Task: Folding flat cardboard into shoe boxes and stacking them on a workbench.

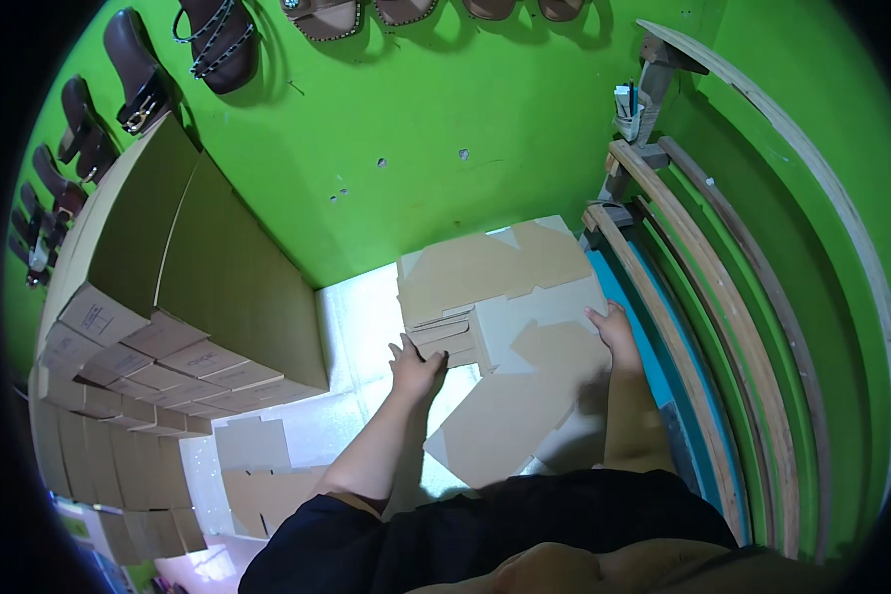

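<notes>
A flat brown cardboard box blank (525, 327) lies on a pile of similar flat blanks (495, 262) on the white floor by the green wall. My left hand (416, 363) grips the blank's left edge, where folded flaps stack up. My right hand (614, 330) presses on its right edge, fingers spread over the card. Another flat blank (495, 426) lies nearer me, partly under my arms.
A tall stack of folded cardboard boxes (158, 366) fills the left side. More flat pieces (257, 465) lie on the floor at lower left. Sandals (218, 40) hang on the green wall. Curved wooden shelves (723, 327) run down the right, with a pen holder (632, 109) above.
</notes>
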`<state>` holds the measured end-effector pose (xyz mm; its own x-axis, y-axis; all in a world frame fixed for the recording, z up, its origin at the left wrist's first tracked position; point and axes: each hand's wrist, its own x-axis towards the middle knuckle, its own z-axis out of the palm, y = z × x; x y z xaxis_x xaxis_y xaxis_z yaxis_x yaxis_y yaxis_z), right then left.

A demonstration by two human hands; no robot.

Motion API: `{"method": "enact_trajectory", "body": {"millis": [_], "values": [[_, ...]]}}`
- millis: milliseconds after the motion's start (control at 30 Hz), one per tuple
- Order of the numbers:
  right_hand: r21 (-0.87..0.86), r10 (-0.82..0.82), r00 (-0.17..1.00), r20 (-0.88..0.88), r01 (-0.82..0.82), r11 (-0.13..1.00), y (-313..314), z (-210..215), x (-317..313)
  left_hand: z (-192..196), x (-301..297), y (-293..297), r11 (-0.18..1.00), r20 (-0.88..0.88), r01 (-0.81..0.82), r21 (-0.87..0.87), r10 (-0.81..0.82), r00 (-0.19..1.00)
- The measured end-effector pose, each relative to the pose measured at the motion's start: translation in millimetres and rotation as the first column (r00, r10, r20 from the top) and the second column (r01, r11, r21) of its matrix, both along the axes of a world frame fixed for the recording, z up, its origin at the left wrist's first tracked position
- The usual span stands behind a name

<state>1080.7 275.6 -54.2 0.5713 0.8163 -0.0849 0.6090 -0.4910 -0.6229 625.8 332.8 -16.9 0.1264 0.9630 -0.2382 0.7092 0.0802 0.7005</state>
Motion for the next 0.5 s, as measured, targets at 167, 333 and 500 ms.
{"method": "enact_trajectory", "body": {"millis": [167,333,500], "values": [[0.067,-0.028,1.0,0.012,0.027,0.997,-1.5,12.8,-12.7,10.1,5.4,-5.8,0.998,-0.046,0.059,0.006,-0.059,0.997],[0.043,-0.192,0.979,-0.071,0.195,0.98,-9.5,43.1,-7.4,25.6,31.6,-8.3,0.99,-0.037,0.119,-0.072,-0.121,0.992],[0.182,-0.204,0.979,-0.006,0.202,0.962,-12.2,35.6,6.6,21.1,32.3,14.9,0.99,-0.088,-0.121,-0.07,0.115,0.989]]}}
